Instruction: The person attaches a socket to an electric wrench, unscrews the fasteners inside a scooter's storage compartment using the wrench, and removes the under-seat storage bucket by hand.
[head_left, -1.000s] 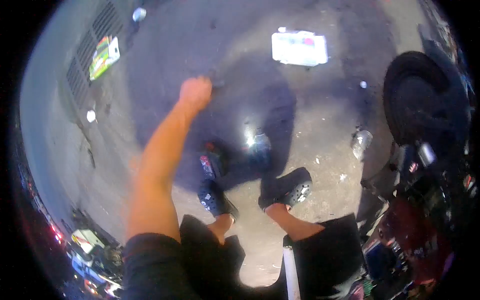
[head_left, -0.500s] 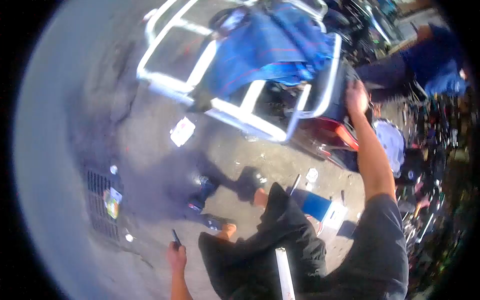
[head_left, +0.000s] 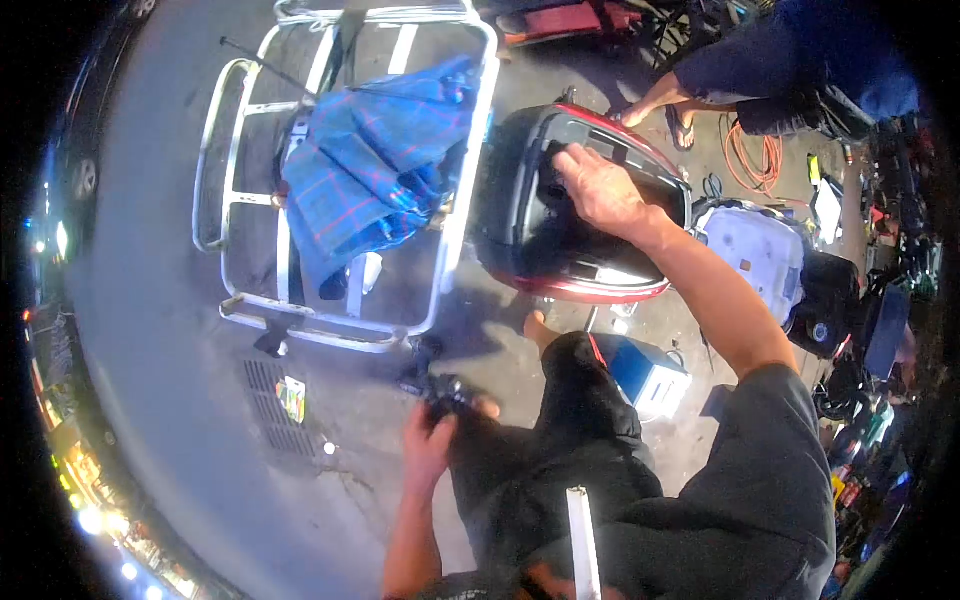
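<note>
My left hand (head_left: 428, 445) is low in front of my dark shorts, fingers closed on a slim black tool whose outline merges with the dark footwear behind it. My right hand (head_left: 603, 190) reaches over a red-and-black case-like shell (head_left: 600, 293) with a hollow dark interior. Its fingers are curled together above the inside of the shell; whether they pinch anything is hidden. Left of the shell is a white metal rack (head_left: 455, 240), with a blue checked cloth (head_left: 365, 170) draped over its bars.
A blue-and-white box (head_left: 645, 378) stands by my leg. Beyond my right arm are a pale grey panel (head_left: 752, 255), a black case (head_left: 825, 300) and an orange coiled cord (head_left: 752, 160). Another person's legs (head_left: 665, 98) are at the upper right. A floor grate (head_left: 275, 405) lies left.
My view has swung, bringing the shell and rack nearer upright in sight. My right hand has gone from the shell's black edge to over its interior. The left hand is still closed.
</note>
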